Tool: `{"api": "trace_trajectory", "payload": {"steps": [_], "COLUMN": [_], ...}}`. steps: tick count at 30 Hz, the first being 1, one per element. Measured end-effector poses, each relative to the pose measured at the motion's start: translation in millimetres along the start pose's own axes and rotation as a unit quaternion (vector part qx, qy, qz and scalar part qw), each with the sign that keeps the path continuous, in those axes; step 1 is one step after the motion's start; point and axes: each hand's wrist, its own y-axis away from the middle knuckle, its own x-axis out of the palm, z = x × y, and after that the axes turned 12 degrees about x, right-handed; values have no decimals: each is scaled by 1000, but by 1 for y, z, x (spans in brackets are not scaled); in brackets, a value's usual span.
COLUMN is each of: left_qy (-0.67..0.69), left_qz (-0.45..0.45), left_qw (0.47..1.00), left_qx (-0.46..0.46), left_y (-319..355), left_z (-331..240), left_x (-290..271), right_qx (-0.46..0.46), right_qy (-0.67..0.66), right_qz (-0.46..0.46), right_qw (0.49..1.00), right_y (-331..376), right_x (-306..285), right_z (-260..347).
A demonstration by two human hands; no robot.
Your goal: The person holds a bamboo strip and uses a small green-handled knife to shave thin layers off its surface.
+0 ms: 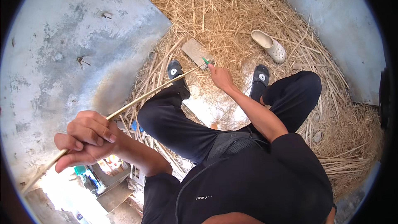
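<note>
A long, thin, pale cane strip (145,96) runs slantwise from the lower left to between my feet. My left hand (89,137) is raised at the left with its fingers curled round this strip. My right hand (222,77) reaches forward, closed on a small green tool (205,61), most of which the fingers hide. The tool meets the far end of the strip, over a flat grey-brown block (192,49) on the floor. Whether the tool has a blade is too small to tell.
Loose straw-like shavings (224,8) cover the floor. A beige clog (269,46) lies beyond my right foot. Blue-grey walls (54,58) stand at both sides. At the lower left, a shelf-like box (114,186) stands among small items, and cut strips (340,164) lie at the right.
</note>
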Motion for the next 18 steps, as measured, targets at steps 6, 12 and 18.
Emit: {"api": "trace_trajectory", "payload": {"steps": [6, 12, 18], "left_qy": [-139, -145, -138], "left_qz": [-107, -104, -107], "left_qw": [984, 984, 985], "left_qx": [9, 19, 10], "left_y": [13, 13, 17], "left_z": [-13, -11, -13], "left_x": [12, 19, 13], "right_qx": [-161, 138, 74], "right_qy": [39, 218, 131], "right_qz": [-42, 31, -20], "right_qw": [985, 966, 988], "right_y": [59, -20, 18], "right_x": [-7, 55, 7], "right_z": [8, -126, -67]}}
